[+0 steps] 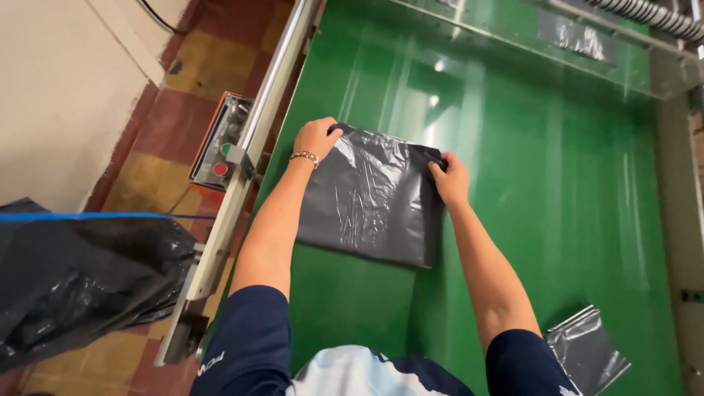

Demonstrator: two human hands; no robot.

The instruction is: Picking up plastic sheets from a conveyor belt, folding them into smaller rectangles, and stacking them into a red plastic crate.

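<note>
green table (557, 220) | control box (220, 143) | small grey bag (587, 356) | black bag heap (81, 279)
</note>
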